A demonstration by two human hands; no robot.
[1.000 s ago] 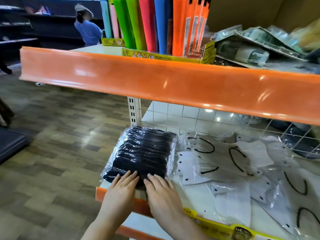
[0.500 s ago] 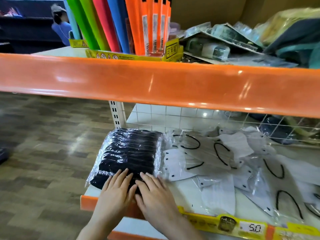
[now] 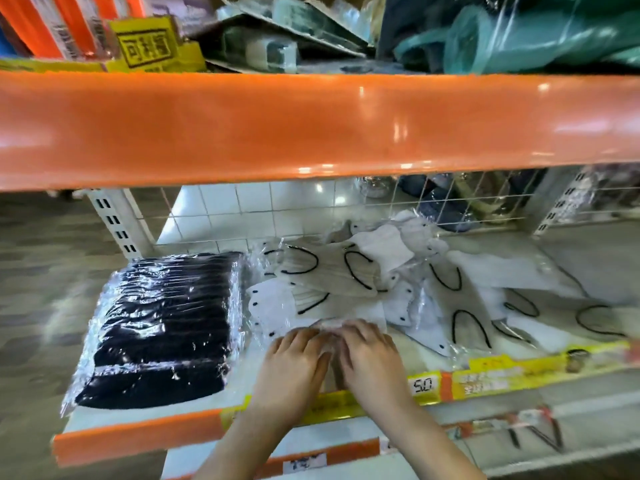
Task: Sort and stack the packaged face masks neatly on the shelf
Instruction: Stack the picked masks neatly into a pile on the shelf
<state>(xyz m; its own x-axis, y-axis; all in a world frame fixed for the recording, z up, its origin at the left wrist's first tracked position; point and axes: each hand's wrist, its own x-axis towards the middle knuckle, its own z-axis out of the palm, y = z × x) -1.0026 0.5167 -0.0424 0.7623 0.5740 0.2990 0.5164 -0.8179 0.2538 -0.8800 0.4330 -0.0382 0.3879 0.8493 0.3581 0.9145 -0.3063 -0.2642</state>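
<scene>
Looking down from the head camera, both hands sit side by side at the front of the lower shelf point(image 3: 145, 436). The left hand point(image 3: 294, 365) and the right hand point(image 3: 372, 358) lie palm-down with fingers extended and close together, pressing flat on a clear-wrapped white mask pack point(image 3: 332, 329) at the near edge of the loose pile of white masks point(image 3: 381, 282). Neither hand curls round anything that I can make out, though the frame is blurred at the fingertips. That pile spreads untidily across the middle and right of the shelf, packs overlapping at angles, black ear loops showing through the film. To the left, just beside the pile, the black mask bundle point(image 3: 162, 327) lies squared against the left end of the shelf, apart from both hands. A yellow price strip point(image 3: 519, 374) runs along the front lip

Risk, as I judge it — the film is slick, and flat palms pushing on one pack could skid it under its neighbours or nudge it over the front lip, since it lies right at the edge. Pressing on the overlapped packs may also crease them rather than align them

Compared with half a second ago, both hands have left the black bundle and shifted right onto the white packs — the bundle itself looks unmoved
</scene>
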